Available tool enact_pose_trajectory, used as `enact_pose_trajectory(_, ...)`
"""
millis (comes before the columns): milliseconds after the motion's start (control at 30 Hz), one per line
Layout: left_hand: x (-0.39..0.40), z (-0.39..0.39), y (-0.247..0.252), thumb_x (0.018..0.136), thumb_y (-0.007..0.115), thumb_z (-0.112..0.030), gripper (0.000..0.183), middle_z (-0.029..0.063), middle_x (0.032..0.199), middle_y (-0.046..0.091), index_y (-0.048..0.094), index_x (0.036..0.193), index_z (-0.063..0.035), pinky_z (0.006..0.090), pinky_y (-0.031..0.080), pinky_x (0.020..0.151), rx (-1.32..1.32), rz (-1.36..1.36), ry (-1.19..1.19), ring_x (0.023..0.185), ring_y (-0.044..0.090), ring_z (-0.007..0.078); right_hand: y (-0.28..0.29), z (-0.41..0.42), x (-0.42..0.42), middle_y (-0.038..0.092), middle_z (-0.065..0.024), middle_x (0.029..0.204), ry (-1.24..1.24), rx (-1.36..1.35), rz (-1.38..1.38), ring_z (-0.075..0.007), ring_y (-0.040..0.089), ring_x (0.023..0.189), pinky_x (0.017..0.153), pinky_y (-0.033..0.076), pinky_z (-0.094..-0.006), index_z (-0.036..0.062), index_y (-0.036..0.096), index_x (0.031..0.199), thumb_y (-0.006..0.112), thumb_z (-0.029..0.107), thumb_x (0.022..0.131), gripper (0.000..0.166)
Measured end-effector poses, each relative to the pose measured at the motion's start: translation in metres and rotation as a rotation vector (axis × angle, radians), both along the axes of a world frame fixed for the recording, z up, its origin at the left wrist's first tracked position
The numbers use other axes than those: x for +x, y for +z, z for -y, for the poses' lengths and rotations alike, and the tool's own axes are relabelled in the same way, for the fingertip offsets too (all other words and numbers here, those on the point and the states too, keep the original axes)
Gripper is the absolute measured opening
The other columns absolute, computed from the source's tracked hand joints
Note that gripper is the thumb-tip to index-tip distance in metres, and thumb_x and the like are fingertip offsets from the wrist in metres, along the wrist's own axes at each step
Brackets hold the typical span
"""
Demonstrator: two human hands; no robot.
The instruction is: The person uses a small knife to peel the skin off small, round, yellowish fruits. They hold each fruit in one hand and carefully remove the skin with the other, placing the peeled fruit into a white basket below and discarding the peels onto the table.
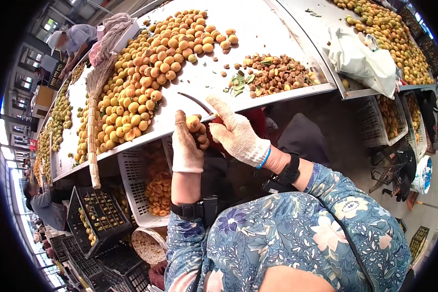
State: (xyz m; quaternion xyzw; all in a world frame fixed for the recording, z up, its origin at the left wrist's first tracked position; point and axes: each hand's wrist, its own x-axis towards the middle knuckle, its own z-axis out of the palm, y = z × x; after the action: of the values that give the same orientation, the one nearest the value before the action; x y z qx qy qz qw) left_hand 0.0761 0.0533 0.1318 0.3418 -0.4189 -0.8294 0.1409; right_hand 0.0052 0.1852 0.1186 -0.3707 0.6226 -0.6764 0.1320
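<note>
My left hand (188,146), in a stained knit glove, holds an apricot (193,123) against its fingers at the table's front edge. My right hand (237,131), in a pale knit glove with a blue-edged cuff, grips a small curved knife (198,103); its thin dark blade points up and left over the white tabletop, and its handle is mostly hidden. The index finger lies extended near the blade. Beyond my left hand a large heap of apricots (138,84) covers the table. A pile of brown pits (277,75) with some leaves lies beyond my right hand.
A straw whisk broom (92,127) hangs over the table's metal rim (131,143). Below stand a white crate of halved apricots (140,182), a tilted black crate (98,219) and a bucket (149,245). A white bag (363,60) lies at right. Another person (75,40) works at upper left.
</note>
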Motion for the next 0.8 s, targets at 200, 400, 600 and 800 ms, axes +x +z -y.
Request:
enact_pose_trajectory(200,0.001,-0.034,0.027,0.088,0.051,-0.061,0.047,-0.0051,0.055,0.048,0.057,0.080,-0.0154,0.0196,0.026,0.036,-0.012,-0.045,-0.028,0.040,0.040,0.0066,0.035,-0.018,0.012,0.057,-0.0270,0.119,-0.143,0.120,-0.390,-0.0349,0.061,0.105,0.088,0.048,-0.0349,-0.0030,0.037,0.140,0.053,0.000,0.083,0.059)
enact_pose_trajectory(400,0.011,-0.040,0.028,0.091,0.049,-0.058,0.048,-0.0031,0.058,0.051,0.060,0.084,-0.0123,0.0205,0.030,0.035,0.001,-0.198,0.003,0.039,0.041,0.0074,0.060,-0.030,0.038,0.059,-0.0283,0.113,-0.169,0.164,-0.380,-0.0356,0.063,0.098,0.084,0.050,-0.0363,-0.0027,0.039,0.139,0.054,0.000,0.083,0.057)
enact_pose_trajectory(600,0.030,-0.048,0.031,0.096,0.044,-0.054,0.058,0.0036,0.067,0.057,0.059,0.082,-0.0002,0.0263,0.044,0.061,-0.298,-0.322,0.173,0.062,0.053,0.0129,0.065,-0.023,0.061,0.063,-0.0260,0.096,-0.273,0.198,-0.527,-0.0382,0.064,0.081,0.070,0.052,-0.0408,-0.0033,0.044,0.132,0.056,0.005,0.082,0.051)
enact_pose_trajectory(800,0.051,-0.058,0.048,0.097,0.048,-0.050,0.048,0.0026,0.071,0.057,0.057,0.086,-0.0037,0.0249,0.044,0.060,-0.504,-0.370,0.202,0.064,0.053,0.0114,0.070,-0.024,0.082,0.062,-0.0239,0.079,-0.372,0.307,-0.606,-0.0386,0.062,0.068,0.060,0.051,-0.0445,-0.0067,0.045,0.124,0.057,0.008,0.081,0.047)
